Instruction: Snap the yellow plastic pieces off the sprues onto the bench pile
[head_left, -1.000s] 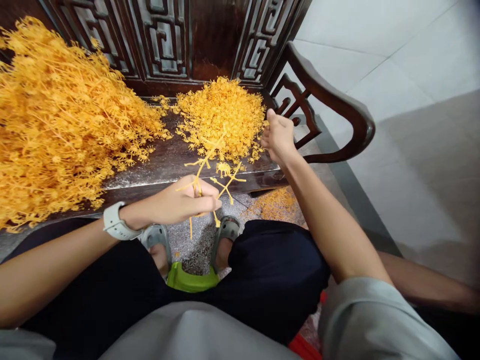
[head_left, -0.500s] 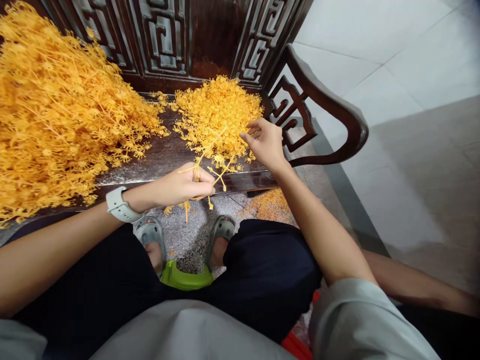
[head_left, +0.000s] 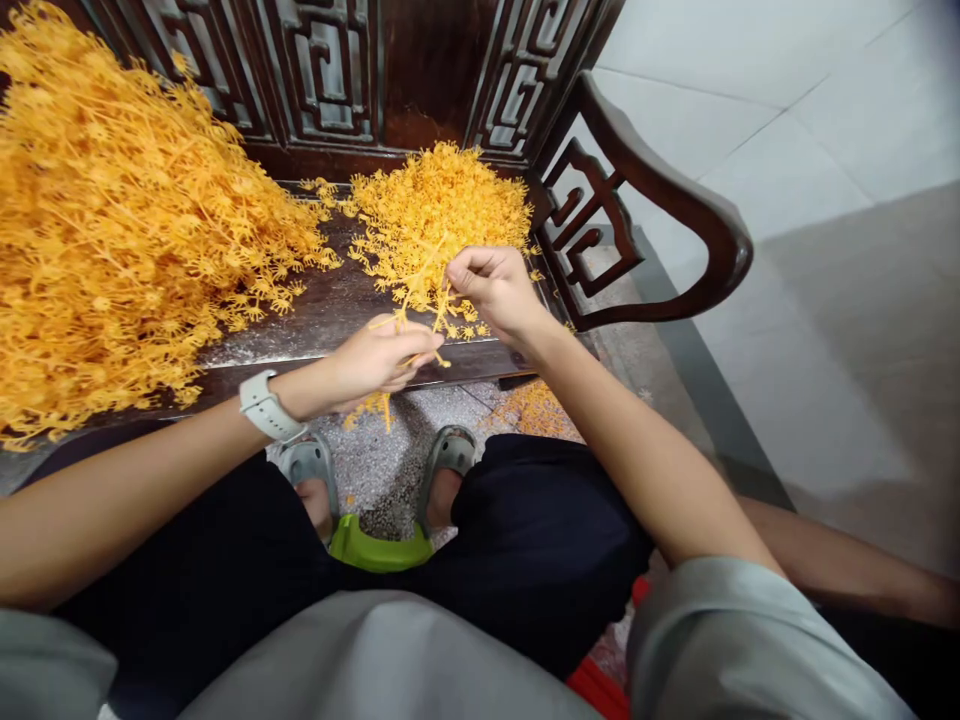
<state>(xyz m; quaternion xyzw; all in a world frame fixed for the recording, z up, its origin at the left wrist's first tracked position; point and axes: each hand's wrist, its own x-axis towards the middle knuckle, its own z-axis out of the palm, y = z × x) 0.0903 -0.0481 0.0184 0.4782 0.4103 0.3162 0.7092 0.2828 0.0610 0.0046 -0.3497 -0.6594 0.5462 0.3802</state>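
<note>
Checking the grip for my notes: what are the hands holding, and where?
The left hand grips an orange sprig by its stem; the right hand seems to pinch an upper branch, partly hidden.

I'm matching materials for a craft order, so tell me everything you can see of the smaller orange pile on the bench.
The smaller pile is a dense, domed heap of thin, branching yellow-orange sprigs that look like plastic. It sits on the dark wooden bench seat before the carved back, with loose sprigs at its edges. The right hand's fingers reach its near side.
</note>
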